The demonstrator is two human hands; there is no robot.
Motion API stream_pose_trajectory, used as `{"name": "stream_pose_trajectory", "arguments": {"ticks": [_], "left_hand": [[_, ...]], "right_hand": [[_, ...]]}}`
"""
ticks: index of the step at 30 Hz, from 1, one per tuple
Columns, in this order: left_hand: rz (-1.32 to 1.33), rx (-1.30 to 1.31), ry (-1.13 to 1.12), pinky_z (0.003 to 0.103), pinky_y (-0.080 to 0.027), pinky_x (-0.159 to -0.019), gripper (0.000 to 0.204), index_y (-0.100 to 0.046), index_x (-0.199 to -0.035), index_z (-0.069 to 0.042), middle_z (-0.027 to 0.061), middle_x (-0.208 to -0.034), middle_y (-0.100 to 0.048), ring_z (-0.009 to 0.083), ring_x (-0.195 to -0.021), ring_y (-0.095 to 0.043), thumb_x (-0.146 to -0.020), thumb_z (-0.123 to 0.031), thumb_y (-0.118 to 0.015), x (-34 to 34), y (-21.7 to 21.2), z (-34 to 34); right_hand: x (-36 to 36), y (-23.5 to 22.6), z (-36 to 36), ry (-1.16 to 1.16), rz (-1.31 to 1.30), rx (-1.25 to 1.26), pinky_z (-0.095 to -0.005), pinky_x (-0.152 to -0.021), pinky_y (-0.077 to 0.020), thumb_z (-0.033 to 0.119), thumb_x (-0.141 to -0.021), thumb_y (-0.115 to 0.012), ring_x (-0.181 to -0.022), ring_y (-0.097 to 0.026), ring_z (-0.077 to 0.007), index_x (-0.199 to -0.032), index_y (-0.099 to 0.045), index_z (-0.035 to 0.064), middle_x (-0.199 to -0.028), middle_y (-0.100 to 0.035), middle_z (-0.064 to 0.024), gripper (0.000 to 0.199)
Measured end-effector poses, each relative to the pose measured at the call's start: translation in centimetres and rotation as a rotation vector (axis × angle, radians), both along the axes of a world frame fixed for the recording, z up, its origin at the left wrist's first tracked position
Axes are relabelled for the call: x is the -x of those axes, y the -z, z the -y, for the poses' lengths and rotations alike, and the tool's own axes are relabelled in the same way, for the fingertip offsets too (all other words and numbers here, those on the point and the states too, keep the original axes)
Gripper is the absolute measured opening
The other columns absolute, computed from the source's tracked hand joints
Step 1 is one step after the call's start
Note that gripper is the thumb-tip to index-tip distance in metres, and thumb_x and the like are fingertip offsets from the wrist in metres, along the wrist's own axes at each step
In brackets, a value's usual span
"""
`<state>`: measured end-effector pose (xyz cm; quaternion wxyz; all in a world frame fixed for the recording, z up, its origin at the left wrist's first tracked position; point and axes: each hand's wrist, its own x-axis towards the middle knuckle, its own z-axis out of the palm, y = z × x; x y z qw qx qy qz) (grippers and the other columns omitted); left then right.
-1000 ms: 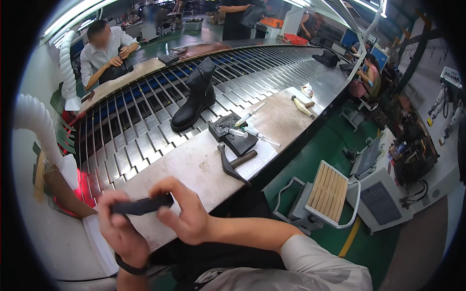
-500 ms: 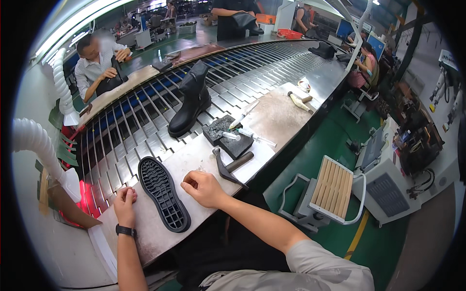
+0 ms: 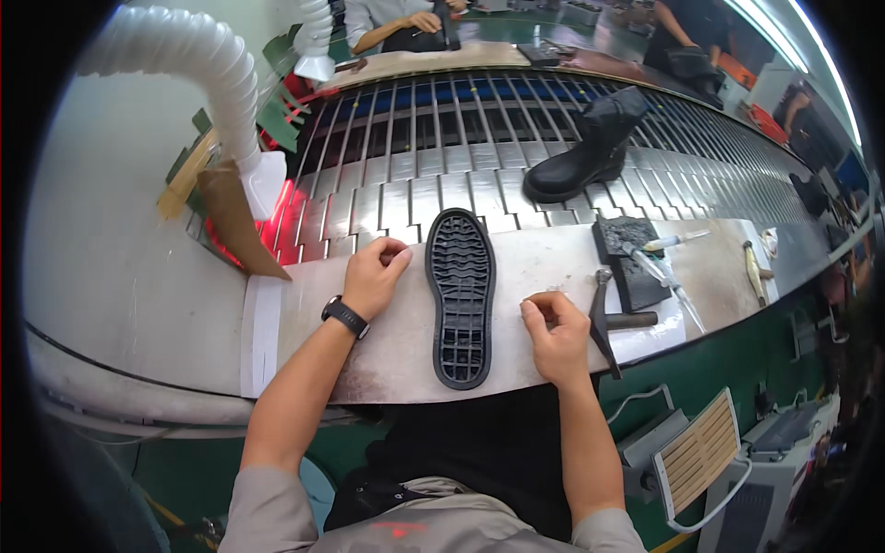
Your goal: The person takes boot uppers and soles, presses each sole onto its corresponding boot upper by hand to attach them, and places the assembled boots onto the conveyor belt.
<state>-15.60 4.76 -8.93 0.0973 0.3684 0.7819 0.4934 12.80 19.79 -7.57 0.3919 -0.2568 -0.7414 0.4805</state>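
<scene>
Head view: we see a black shoe sole [image 3: 461, 295] lying flat on the pale bench [image 3: 387, 359], tread side up, between our two hands; our left hand [image 3: 376, 276] is near its left edge, fingers loosely bent around nothing; our right hand [image 3: 558, 341] is off to its right, thumb and forefinger curved towards each other, likewise holding nothing; neither hand touches the sole.

As for how far along we are, the sole is laid out squarely before us, and we judge that much done; any further handling of it seems left, since no tool is in our hands; the black boot [image 3: 590, 152] stands well apart on the slatted metal conveyor [image 3: 415, 189]; the hammer [image 3: 634, 320] lies untouched near our right hand, beside the dark block [image 3: 638, 288].

Containers are few; a clear syringe [image 3: 684, 304] lies slanting by the block, and we cannot tell what, if anything, is in it; a red bin [image 3: 767, 123] shows far off at upper right, its contents too small to make out.
</scene>
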Motion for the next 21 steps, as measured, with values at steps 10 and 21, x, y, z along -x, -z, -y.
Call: {"name": "stream_pose_trajectory", "arguments": {"ticks": [10,21], "left_hand": [[0.195,0.14,-0.028,0.027,-0.053,-0.058,0.031,-0.073,-0.1,0.001,0.0049,-0.082,-0.073,0.0114,-0.067,-0.068,-0.102,-0.029,-0.072,1.2,-2.7,-1.0],[-0.376,0.446,-0.325,0.044,-0.053,-0.107,0.053,-0.066,-0.134,0.003,0.0241,-0.128,-0.073,0.0383,-0.121,-0.07,-0.096,-0.033,-0.072,23.2,1.7,-6.8]], "right_hand": [[-0.4,0.2,0.0,-0.064,-0.001,0.051,-0.0322,-0.075,-0.0565,0.008,-0.094,-0.075,-0.077,-0.071,-0.0202,-0.097,-0.073,-0.0044,-0.087,-0.075,-0.0136,0.013],[0.1,-1.4,-0.7,-0.136,0.076,-0.038,-0.0349,-0.073,-0.0566,0.007,-0.09,-0.076,-0.078,-0.072,-0.0261,-0.097,-0.072,-0.0026,-0.09,-0.074,-0.0158,0.012]]}}
